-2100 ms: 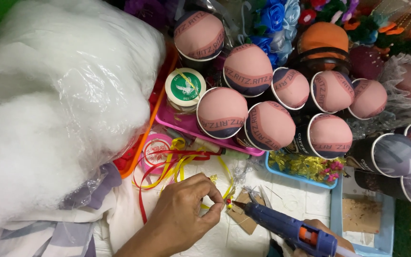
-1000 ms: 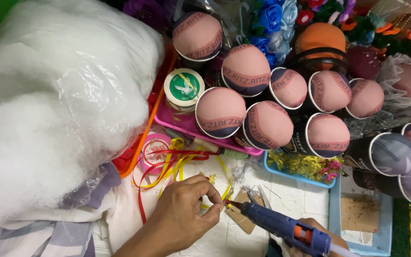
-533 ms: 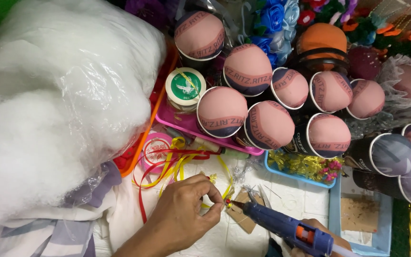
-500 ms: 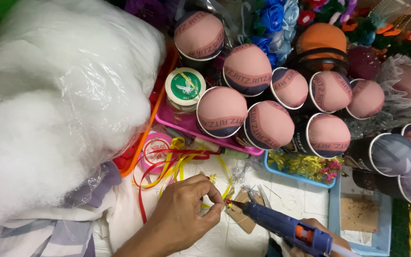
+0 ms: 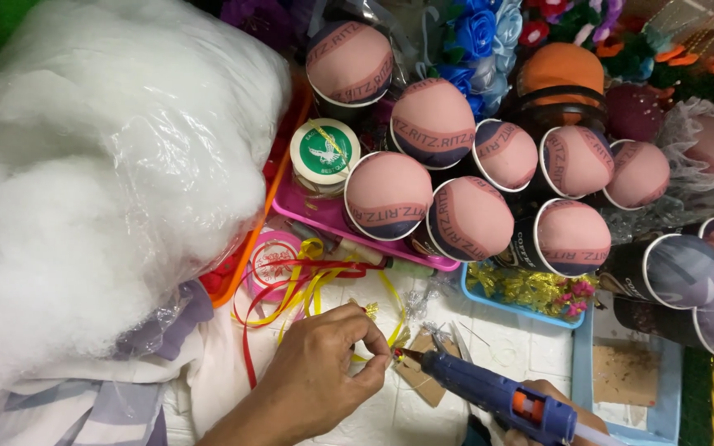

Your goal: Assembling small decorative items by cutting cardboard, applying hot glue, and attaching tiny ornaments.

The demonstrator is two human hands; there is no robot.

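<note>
Left hand (image 5: 320, 384) pinched small trinket (image 5: 392, 353) at fingertips; glue gun (image 5: 489, 395) nozzle touching it, gripped by right hand (image 5: 551, 395) just right, above tabletop (image 5: 506, 343).

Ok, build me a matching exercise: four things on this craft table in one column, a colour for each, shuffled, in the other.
Things:
1. glue gun
2. bag of stuffing
3. jar lid
4. tray under the stuffed cups

Colours:
A. pink
B. white
C. blue with an orange trigger
D. green and white

Pairs: 1-C, 2-B, 3-D, 4-A
</note>
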